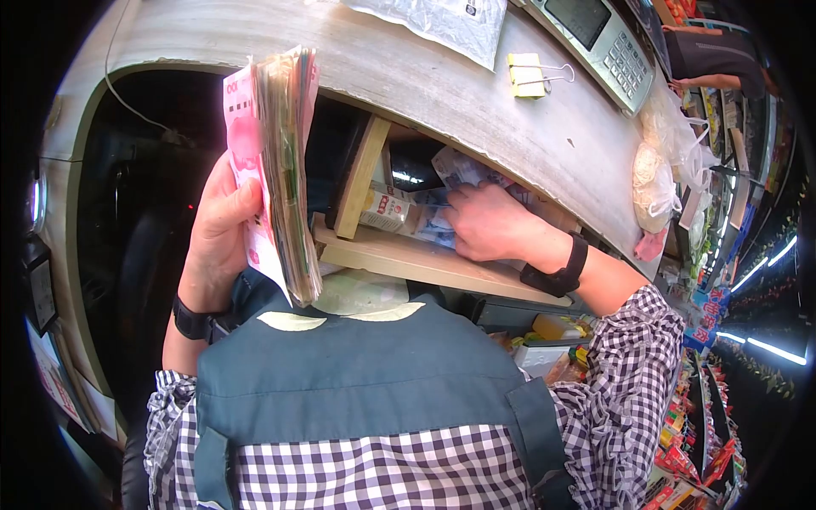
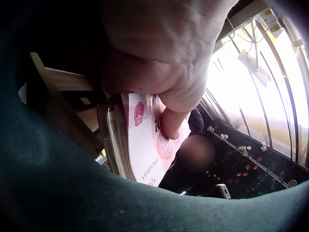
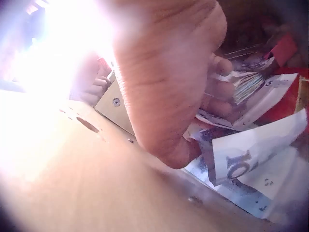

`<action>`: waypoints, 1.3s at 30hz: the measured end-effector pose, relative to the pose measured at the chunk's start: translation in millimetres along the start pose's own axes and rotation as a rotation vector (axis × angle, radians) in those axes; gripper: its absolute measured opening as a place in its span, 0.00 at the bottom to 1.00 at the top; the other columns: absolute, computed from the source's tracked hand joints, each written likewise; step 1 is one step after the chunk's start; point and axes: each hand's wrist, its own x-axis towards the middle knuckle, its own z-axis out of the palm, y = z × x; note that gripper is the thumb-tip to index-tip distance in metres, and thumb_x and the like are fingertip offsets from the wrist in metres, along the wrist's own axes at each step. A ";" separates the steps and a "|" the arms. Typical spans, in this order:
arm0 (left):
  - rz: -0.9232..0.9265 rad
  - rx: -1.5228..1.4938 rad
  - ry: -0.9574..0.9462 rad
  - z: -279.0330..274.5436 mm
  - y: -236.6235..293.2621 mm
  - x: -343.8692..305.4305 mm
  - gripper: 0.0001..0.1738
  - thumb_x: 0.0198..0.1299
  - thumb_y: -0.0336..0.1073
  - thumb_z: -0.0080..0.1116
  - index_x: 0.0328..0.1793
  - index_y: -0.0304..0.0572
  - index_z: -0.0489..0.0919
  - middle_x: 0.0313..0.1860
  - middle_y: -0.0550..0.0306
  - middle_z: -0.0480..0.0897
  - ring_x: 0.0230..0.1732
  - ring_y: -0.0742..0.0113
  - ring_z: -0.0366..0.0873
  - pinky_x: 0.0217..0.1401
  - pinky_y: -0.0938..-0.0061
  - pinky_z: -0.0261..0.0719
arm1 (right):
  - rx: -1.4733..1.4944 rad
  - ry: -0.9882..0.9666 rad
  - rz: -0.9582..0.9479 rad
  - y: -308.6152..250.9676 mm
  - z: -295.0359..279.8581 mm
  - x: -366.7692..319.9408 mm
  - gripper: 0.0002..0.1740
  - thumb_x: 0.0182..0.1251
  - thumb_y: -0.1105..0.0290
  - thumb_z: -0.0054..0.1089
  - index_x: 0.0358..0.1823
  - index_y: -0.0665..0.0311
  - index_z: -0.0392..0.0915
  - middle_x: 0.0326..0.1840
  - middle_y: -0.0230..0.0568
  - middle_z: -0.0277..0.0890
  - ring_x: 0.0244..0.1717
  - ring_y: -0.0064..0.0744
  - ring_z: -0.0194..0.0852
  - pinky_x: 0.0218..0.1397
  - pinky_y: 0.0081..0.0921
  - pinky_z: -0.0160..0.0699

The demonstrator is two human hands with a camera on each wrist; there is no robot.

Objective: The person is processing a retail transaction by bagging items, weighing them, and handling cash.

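Note:
In the head view my left hand grips a thick stack of banknotes upright, thumb across its pink front note. The left wrist view shows the pink outer banknote under my fingers. My right hand is inside a wooden drawer, its fingers curled in among loose banknotes. Seen from the right wrist, the fingers bend round the edges of some notes, with a banknote marked 10 beside the thumb. The fingertips are partly hidden by the palm and the notes.
Above the drawer runs a pale counter with a yellow binder clip, a plastic packet and a keypad machine. Plastic bags sit at the right end. Another person stands beyond, near shelves of goods.

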 end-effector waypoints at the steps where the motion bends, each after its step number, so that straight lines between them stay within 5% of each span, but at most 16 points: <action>1: -0.006 0.007 0.001 -0.9 0.4 -0.1 0.29 0.59 0.43 0.71 0.55 0.32 0.69 0.32 0.59 0.69 0.24 0.75 0.69 0.19 0.80 0.74 | 0.012 0.003 0.004 0.7 -1.7 -0.5 0.13 0.49 0.64 0.61 0.33 0.66 0.79 0.36 0.46 0.77 0.41 0.42 0.77 0.42 0.38 0.75; 6: -0.026 0.109 0.100 12.0 4.3 -4.6 0.32 0.53 0.48 0.75 0.52 0.35 0.70 0.29 0.61 0.73 0.23 0.76 0.71 0.22 0.79 0.75 | -0.185 0.026 0.035 -7.3 -6.8 -16.4 0.10 0.56 0.68 0.56 0.35 0.63 0.83 0.42 0.49 0.80 0.43 0.41 0.79 0.44 0.36 0.77; 8: -0.019 0.088 0.087 16.4 6.5 -2.7 0.35 0.51 0.47 0.77 0.56 0.35 0.71 0.33 0.60 0.78 0.27 0.74 0.77 0.27 0.78 0.79 | -0.176 0.050 0.054 -6.7 -16.7 -19.6 0.07 0.50 0.70 0.58 0.29 0.63 0.82 0.39 0.48 0.81 0.42 0.39 0.80 0.42 0.33 0.79; 11: -0.038 0.022 0.047 7.2 6.8 0.0 0.39 0.50 0.45 0.77 0.63 0.35 0.70 0.40 0.60 0.83 0.35 0.74 0.82 0.36 0.77 0.84 | 0.011 0.256 0.039 -3.0 -28.5 -26.0 0.02 0.44 0.72 0.58 0.21 0.62 0.78 0.23 0.44 0.78 0.28 0.44 0.81 0.28 0.39 0.80; 16: -0.056 -0.028 -0.008 6.7 9.7 0.4 0.37 0.50 0.42 0.77 0.63 0.35 0.71 0.44 0.63 0.83 0.39 0.75 0.83 0.43 0.78 0.85 | 0.306 0.248 0.047 -4.5 -40.0 -36.8 0.06 0.60 0.67 0.58 0.31 0.58 0.83 0.32 0.41 0.82 0.33 0.47 0.83 0.33 0.41 0.82; 20: -0.048 -0.055 -0.038 5.6 8.8 -0.1 0.36 0.50 0.42 0.77 0.62 0.34 0.72 0.46 0.62 0.82 0.42 0.75 0.83 0.46 0.78 0.84 | 0.290 0.124 0.093 1.7 -55.3 -39.5 0.06 0.62 0.67 0.61 0.33 0.59 0.84 0.30 0.42 0.82 0.31 0.47 0.81 0.33 0.40 0.80; 22: -0.035 -0.062 -0.039 6.8 11.7 -0.6 0.36 0.50 0.42 0.77 0.62 0.35 0.72 0.45 0.62 0.82 0.42 0.75 0.83 0.46 0.78 0.84 | 0.621 0.200 0.060 7.3 -79.8 -46.5 0.05 0.61 0.68 0.65 0.34 0.61 0.84 0.27 0.44 0.81 0.29 0.49 0.78 0.33 0.38 0.78; 25: -0.022 -0.054 -0.056 -0.9 10.3 -2.8 0.35 0.52 0.42 0.76 0.62 0.35 0.72 0.46 0.61 0.83 0.42 0.75 0.83 0.45 0.78 0.84 | 0.873 0.390 0.192 12.0 -133.5 -60.4 0.05 0.60 0.74 0.66 0.37 0.64 0.85 0.25 0.40 0.82 0.27 0.27 0.80 0.34 0.25 0.77; 26: -0.002 -0.044 -0.082 -2.2 8.9 -3.0 0.34 0.54 0.42 0.75 0.62 0.35 0.71 0.46 0.61 0.83 0.42 0.75 0.82 0.45 0.78 0.83 | 0.860 0.598 0.214 13.0 -146.6 -61.6 0.04 0.60 0.76 0.65 0.36 0.65 0.85 0.26 0.36 0.83 0.28 0.18 0.79 0.34 0.20 0.76; 29: 0.008 0.014 -0.042 2.3 6.6 -2.9 0.31 0.54 0.46 0.75 0.56 0.38 0.73 0.37 0.60 0.82 0.34 0.74 0.82 0.36 0.77 0.84 | 1.176 1.066 0.399 29.3 -170.7 -50.3 0.04 0.61 0.78 0.68 0.36 0.70 0.84 0.28 0.34 0.83 0.29 0.18 0.78 0.32 0.19 0.76; 31: 0.009 0.030 -0.063 1.0 3.6 -2.9 0.30 0.54 0.47 0.74 0.54 0.38 0.73 0.35 0.61 0.81 0.31 0.73 0.81 0.34 0.77 0.82 | 1.239 1.270 0.357 51.4 -177.8 -37.3 0.06 0.62 0.77 0.68 0.39 0.71 0.84 0.30 0.34 0.84 0.28 0.17 0.77 0.33 0.17 0.77; 36: 0.063 0.061 -0.039 3.1 5.9 -3.8 0.28 0.56 0.47 0.73 0.52 0.38 0.73 0.31 0.61 0.79 0.28 0.73 0.78 0.30 0.77 0.80 | 1.251 1.499 0.137 83.9 -185.1 -4.1 0.07 0.60 0.78 0.71 0.40 0.71 0.84 0.31 0.33 0.84 0.28 0.16 0.77 0.34 0.16 0.78; 39: 0.071 0.056 -0.056 -0.4 7.6 -4.1 0.28 0.55 0.47 0.73 0.52 0.38 0.73 0.31 0.60 0.80 0.28 0.73 0.79 0.30 0.77 0.81 | 1.013 1.552 0.271 87.6 -183.7 7.8 0.07 0.60 0.76 0.72 0.37 0.70 0.83 0.28 0.31 0.82 0.28 0.14 0.74 0.33 0.14 0.73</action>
